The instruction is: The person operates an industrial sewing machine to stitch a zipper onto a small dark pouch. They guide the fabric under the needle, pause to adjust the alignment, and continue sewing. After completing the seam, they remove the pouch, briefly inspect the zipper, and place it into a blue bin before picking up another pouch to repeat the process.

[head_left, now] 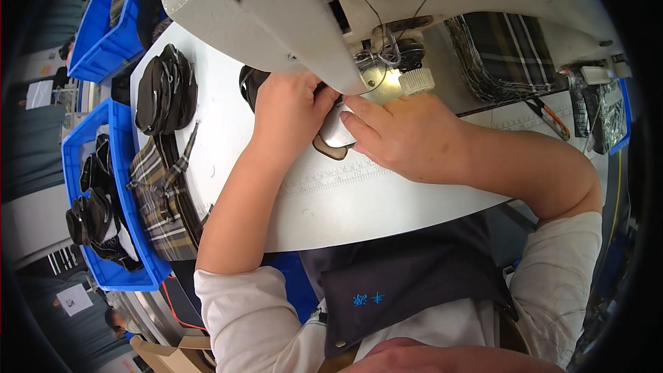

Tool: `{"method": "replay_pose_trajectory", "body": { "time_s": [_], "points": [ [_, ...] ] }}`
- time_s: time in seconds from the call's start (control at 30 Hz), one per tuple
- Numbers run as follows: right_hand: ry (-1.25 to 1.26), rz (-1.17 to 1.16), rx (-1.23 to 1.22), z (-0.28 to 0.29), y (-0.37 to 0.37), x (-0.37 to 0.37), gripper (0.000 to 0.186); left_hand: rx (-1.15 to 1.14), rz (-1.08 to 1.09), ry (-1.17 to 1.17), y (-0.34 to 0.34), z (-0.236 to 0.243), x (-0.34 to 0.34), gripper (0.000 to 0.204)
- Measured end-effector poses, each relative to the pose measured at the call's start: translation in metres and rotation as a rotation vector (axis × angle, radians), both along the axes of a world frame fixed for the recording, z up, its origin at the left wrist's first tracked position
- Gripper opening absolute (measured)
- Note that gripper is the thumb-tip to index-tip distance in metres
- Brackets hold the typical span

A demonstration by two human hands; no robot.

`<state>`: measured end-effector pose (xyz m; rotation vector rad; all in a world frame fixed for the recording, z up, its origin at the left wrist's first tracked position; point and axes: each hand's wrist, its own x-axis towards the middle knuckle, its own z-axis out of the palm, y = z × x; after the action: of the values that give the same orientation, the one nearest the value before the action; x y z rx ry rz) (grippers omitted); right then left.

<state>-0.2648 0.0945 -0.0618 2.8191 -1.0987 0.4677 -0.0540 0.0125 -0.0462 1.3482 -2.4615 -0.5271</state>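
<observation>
My left hand (286, 107) and my right hand (414, 138) meet at the needle area of a white sewing machine (262, 14). Their fingers are bent and pinched on a dark fabric piece, mostly covered by the hands and the machine head. A small grey-beige flap with a dark bound edge (331, 150) sticks out below the fingers, beside the shiny metal plate (337, 130). A black pouch with a zipper (250, 86) shows behind my left hand; whether it joins the held piece is hidden. The lit presser area (378, 79) lies just beyond my right fingers.
Several black zippered pouches (166, 90) are stacked at the left. Plaid fabric (162, 197) hangs over the table's left edge near a blue bin (103, 114) holding more pouches. Plaid panels (511, 52) lie at the far right, near orange-handled snips (552, 121). A ruler scale (338, 178) crosses the white table.
</observation>
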Motion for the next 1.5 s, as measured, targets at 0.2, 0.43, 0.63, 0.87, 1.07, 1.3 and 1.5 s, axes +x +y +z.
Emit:
{"method": "replay_pose_trajectory", "body": {
  "time_s": [0.2, 0.43, 0.63, 0.87, 1.07, 1.3, 1.5],
  "points": [
    [-0.001, -0.01, 0.029, -0.001, -0.002, 0.003, 0.043, 0.024, -0.025, 0.093, -0.004, 0.001, 0.001, 0.02],
    [-0.108, 0.035, -0.071, -0.003, -0.009, 0.003, 0.028, -0.076, -0.035, 0.111, -0.004, -0.005, 0.001, 0.018],
    [-0.124, 0.017, -0.039, 0.0, -0.008, 0.003, 0.032, -0.144, -0.002, 0.08, -0.001, -0.009, -0.002, 0.02],
    [-0.176, -0.002, -0.028, 0.002, -0.007, 0.002, 0.032, -0.252, -0.03, 0.11, 0.006, -0.007, 0.0, 0.025],
    [-0.113, -0.005, 0.005, -0.003, -0.009, -0.006, 0.038, 0.007, -0.1, 0.11, 0.026, 0.013, 0.008, 0.053],
    [-0.105, -0.026, 0.029, 0.001, -0.006, -0.006, 0.045, 0.009, -0.102, 0.113, 0.026, 0.015, 0.012, 0.046],
    [-0.144, -0.018, 0.191, 0.006, -0.007, -0.004, 0.053, -0.047, -0.118, 0.133, 0.028, 0.014, 0.01, 0.046]
  ]
}}
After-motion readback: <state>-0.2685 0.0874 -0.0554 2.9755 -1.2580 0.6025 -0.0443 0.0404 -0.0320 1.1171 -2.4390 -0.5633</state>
